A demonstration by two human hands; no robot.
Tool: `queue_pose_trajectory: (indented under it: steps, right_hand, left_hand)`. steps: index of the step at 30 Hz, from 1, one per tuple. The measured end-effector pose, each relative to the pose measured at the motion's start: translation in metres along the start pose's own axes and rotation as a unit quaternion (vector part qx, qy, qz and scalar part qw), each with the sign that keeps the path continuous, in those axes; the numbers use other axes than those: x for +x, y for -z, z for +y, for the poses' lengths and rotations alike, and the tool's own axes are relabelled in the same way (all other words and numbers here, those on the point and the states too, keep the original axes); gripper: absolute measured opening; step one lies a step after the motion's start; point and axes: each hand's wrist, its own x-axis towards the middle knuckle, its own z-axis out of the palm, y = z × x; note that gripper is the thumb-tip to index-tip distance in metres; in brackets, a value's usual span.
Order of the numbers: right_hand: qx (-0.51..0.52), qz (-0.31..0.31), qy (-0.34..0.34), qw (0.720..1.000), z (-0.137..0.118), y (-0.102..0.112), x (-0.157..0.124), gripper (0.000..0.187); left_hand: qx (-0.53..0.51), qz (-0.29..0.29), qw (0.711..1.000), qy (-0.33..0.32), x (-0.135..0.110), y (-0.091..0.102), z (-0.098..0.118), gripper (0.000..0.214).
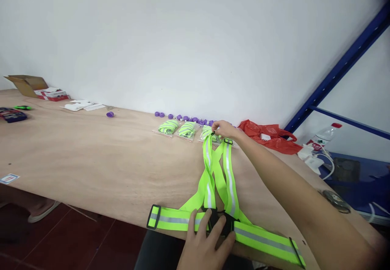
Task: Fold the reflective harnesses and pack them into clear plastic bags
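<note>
Across the front of the surface (106,160) lies the green vest (219,180), its black patch (230,223) partly under the spread left hand (204,243), a far strap end (208,140) pinched by the right hand (225,128). Steady pressure on the patch should help keep the vest untwisted.

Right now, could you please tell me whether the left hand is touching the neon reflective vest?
Touching: the head view shows the left hand lying on the reflective vest, its fingers spread across the black centre piece.
</note>
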Motion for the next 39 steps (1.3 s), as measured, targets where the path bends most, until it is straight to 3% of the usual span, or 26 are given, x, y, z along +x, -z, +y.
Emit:
queue_pose_trajectory:
  steps: [5, 11, 25, 34, 39]
  right_hand:
    - [-0.002, -0.019, -0.039, 0.999, -0.002, -0.014, -0.013, 0.014]
    - [0.026, -0.075, -0.044, 0.996, -0.003, -0.027, -0.02, 0.019]
    - [0.156, -0.104, -0.122, 0.975, -0.015, -0.007, -0.023, 0.023]
    - [0.184, -0.1, -0.096, 0.973, -0.009, -0.026, -0.027, 0.015]
    - [0.116, -0.062, -0.068, 0.989, -0.005, -0.043, -0.019, 0.015]
  left_hand:
    - [-0.045, -0.053, 0.997, 0.013, -0.003, 0.0, 0.002, 0.071]
    - [-0.043, -0.051, 0.998, 0.01, -0.004, -0.002, 0.002, 0.074]
    - [-0.064, -0.08, 0.995, 0.02, -0.003, 0.003, 0.003, 0.075]
    - [-0.023, -0.041, 0.999, 0.008, -0.003, -0.001, 0.002, 0.073]
    - [0.025, 0.016, 1.0, 0.002, 0.0, -0.001, 0.0, 0.052]
